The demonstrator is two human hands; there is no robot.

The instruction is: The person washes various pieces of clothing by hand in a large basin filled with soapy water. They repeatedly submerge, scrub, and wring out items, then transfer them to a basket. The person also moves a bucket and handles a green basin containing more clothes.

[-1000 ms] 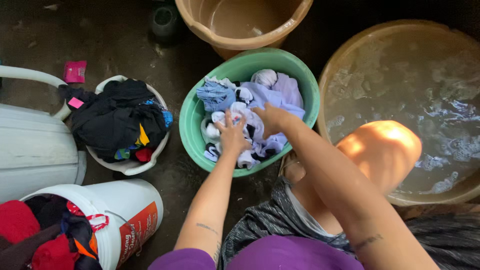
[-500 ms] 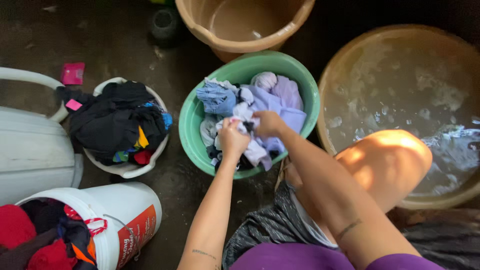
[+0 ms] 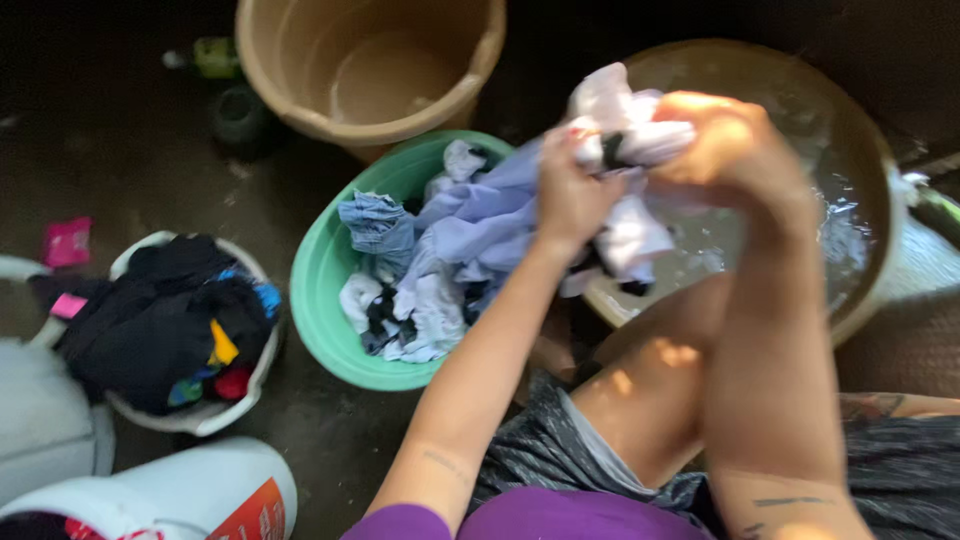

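Both of my hands grip one bundle of wet pale cloth [image 3: 632, 150], white and lilac, lifted above the gap between two basins. My left hand [image 3: 570, 190] holds its left side; my right hand [image 3: 728, 140] clutches its top. Part of the lilac cloth trails down into the green basin [image 3: 318, 300], which holds more light-coloured laundry [image 3: 410, 270]. To the right lies a wide brown basin [image 3: 868, 170] filled with soapy water, under the lifted bundle's right edge.
A tan bucket [image 3: 300, 60] stands at the top. A white bucket [image 3: 250, 380] of dark clothes sits at the left, with another white bucket [image 3: 200, 490] at the bottom left. My bare knee [image 3: 660, 360] is below the hands. The floor is dark and wet.
My hands have lifted a bundle of pale cloth out of the green basin and carried it up and right, toward the water basin. The view has shifted closer.
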